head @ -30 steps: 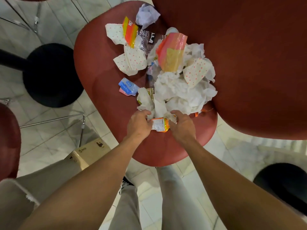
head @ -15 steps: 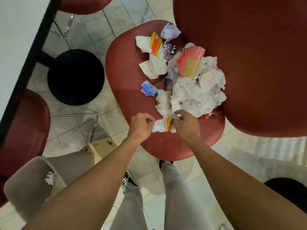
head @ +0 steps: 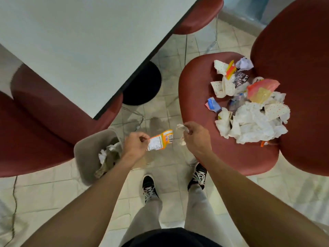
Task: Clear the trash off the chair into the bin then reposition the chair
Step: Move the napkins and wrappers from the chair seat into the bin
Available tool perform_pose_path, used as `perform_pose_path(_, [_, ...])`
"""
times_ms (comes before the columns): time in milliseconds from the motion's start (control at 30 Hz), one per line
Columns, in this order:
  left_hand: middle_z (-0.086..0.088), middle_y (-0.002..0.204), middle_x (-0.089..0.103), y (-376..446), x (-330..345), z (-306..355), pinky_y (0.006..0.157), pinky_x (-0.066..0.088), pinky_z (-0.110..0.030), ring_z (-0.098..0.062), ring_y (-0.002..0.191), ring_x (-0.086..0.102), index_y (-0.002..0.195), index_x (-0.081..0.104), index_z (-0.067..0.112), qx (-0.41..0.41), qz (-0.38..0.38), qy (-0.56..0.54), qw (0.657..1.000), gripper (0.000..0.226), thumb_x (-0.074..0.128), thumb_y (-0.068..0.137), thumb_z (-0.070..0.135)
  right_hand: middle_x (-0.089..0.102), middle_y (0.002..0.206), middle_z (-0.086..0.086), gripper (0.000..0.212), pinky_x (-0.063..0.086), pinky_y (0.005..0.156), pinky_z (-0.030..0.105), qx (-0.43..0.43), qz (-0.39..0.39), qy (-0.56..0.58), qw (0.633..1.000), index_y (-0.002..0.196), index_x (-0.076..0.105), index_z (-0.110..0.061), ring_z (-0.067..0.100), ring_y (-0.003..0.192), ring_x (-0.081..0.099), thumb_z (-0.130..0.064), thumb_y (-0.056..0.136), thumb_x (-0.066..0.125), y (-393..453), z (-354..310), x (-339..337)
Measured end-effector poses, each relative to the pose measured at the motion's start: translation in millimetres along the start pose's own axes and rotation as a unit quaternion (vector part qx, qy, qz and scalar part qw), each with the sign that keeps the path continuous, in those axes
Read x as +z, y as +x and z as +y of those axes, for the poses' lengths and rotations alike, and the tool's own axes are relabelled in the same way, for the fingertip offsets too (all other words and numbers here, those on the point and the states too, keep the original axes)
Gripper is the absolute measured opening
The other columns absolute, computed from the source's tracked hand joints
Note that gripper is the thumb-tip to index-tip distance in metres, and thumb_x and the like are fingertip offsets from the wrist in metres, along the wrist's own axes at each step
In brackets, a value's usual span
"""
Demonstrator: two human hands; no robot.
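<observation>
A red chair [head: 199,90] on the right carries a heap of trash [head: 252,120]: crumpled white tissues, dotted paper, a pink-yellow bag, a small blue packet. My left hand [head: 136,145] pinches an orange-and-white wrapper [head: 161,140] over the floor, just right of the grey bin [head: 85,152]. My right hand [head: 195,136] grips a crumpled white tissue [head: 182,129] beside the seat's left edge. The bin holds white tissue and brownish paper.
A white table [head: 85,43] with a black edge fills the upper left, its black round base [head: 142,82] on the tiled floor. Another red chair [head: 35,132] stands left of the bin, a third [head: 199,16] behind the table. My feet are below the hands.
Both hands lifted off the chair seat and swung left toward the bin, the left carrying the orange wrapper, the right a tissue. The view turned left, bringing bin and table into sight.
</observation>
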State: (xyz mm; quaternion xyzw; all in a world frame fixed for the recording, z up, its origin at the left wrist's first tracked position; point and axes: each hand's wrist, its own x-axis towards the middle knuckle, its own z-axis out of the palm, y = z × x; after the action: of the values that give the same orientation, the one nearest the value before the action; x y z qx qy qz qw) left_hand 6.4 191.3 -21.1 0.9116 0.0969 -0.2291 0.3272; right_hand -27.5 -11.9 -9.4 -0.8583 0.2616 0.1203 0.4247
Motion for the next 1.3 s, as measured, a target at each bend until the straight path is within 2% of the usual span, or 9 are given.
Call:
perform_pose_path(133, [0.002, 0.077, 0.070, -11, -49, -60, 0.071, 0.037, -0.013, -0.011, 0.073, 0.061, 0.082, 0.076, 0.016, -0.047, 0.071, -0.010, 0.996, 0.011, 0.068, 0.080, 0.008, 0.071, 0.094, 0.002, 0.029, 0.051, 0.072, 0.028, -0.033, -0.046, -0.023, 0.998, 0.112, 0.066, -0.026, 0.019, 0.083, 0.065, -0.014, 0.087, 0.056, -15, -40, 47])
perform_pose_path(367, [-0.004, 0.086, 0.073, -39, -106, -145, 0.074, 0.042, -0.019, -0.018, 0.082, 0.065, 0.085, 0.076, 0.013, -0.120, 0.150, -0.064, 0.979, 0.012, 0.066, 0.079, 0.008, 0.073, 0.094, 0.002, 0.027, 0.056, 0.079, 0.041, -0.091, -0.105, -0.075, 0.987, 0.112, 0.064, -0.032, 0.024, 0.088, 0.068, -0.026, 0.087, 0.058, -47, -104, 133])
perform_pose_path(500, [-0.002, 0.084, 0.073, -53, -122, -185, 0.077, 0.048, -0.025, -0.021, 0.086, 0.065, 0.074, 0.072, 0.024, -0.160, 0.170, -0.095, 0.968, 0.016, 0.063, 0.078, 0.011, 0.072, 0.100, 0.004, 0.030, 0.052, 0.081, 0.034, -0.123, -0.133, -0.111, 0.977, 0.118, 0.064, -0.027, 0.026, 0.096, 0.065, -0.022, 0.089, 0.057, -62, -127, 170])
perform_pose_path(600, [-0.001, 0.084, 0.072, -60, -127, -206, 0.075, 0.051, -0.028, -0.021, 0.085, 0.066, 0.071, 0.067, 0.029, -0.183, 0.177, -0.124, 0.959, 0.019, 0.064, 0.078, 0.012, 0.071, 0.105, 0.000, 0.028, 0.040, 0.071, 0.022, -0.149, -0.140, -0.133, 0.970, 0.118, 0.063, -0.027, 0.021, 0.097, 0.064, -0.023, 0.091, 0.056, -71, -138, 189])
perform_pose_path(700, [0.002, 0.078, 0.068, -61, -128, -214, 0.071, 0.049, -0.027, -0.020, 0.081, 0.065, 0.078, 0.066, 0.026, -0.192, 0.188, -0.151, 0.951, 0.012, 0.068, 0.078, 0.015, 0.071, 0.103, -0.004, 0.029, 0.034, 0.066, 0.020, -0.169, -0.143, -0.135, 0.966, 0.119, 0.061, -0.029, 0.017, 0.094, 0.064, -0.025, 0.091, 0.057, -76, -145, 203])
perform_pose_path(800, [0.002, 0.076, 0.066, -60, -127, -217, 0.065, 0.044, -0.023, -0.016, 0.075, 0.062, 0.091, 0.066, 0.025, -0.198, 0.186, -0.186, 0.944, 0.018, 0.075, 0.076, 0.028, 0.067, 0.103, -0.001, 0.038, 0.040, 0.075, 0.025, -0.174, -0.151, -0.134, 0.964, 0.126, 0.054, -0.031, 0.021, 0.096, 0.062, -0.027, 0.088, 0.060, -77, -149, 213])
perform_pose_path(1033, [0.011, 0.087, 0.062, -52, -121, -201, 0.078, 0.047, -0.027, -0.012, 0.084, 0.061, 0.100, 0.065, 0.032, -0.189, 0.152, -0.177, 0.954, 0.033, 0.077, 0.071, 0.044, 0.059, 0.115, 0.005, 0.048, 0.038, 0.080, 0.024, -0.156, -0.151, -0.110, 0.970, 0.134, 0.049, -0.028, 0.023, 0.100, 0.059, -0.019, 0.089, 0.059, -68, -140, 192])
perform_pose_path(1200, [0.013, 0.083, 0.063, -37, -110, -174, 0.087, 0.049, -0.029, -0.012, 0.089, 0.063, 0.088, 0.063, 0.039, -0.161, 0.125, -0.159, 0.966, 0.026, 0.080, 0.069, 0.042, 0.057, 0.122, 0.009, 0.052, 0.049, 0.092, 0.039, -0.131, -0.132, -0.096, 0.978, 0.137, 0.046, -0.026, 0.026, 0.101, 0.059, -0.016, 0.088, 0.060, -51, -114, 160])
perform_pose_path(1300, [0.008, 0.086, 0.066, -25, -97, -146, 0.088, 0.051, -0.034, -0.013, 0.088, 0.063, 0.091, 0.063, 0.037, -0.129, 0.090, -0.135, 0.978, 0.031, 0.079, 0.066, 0.047, 0.055, 0.121, 0.008, 0.054, 0.054, 0.086, 0.045, -0.101, -0.107, -0.091, 0.985, 0.137, 0.044, -0.027, 0.025, 0.096, 0.061, -0.014, 0.088, 0.060, -33, -90, 127])
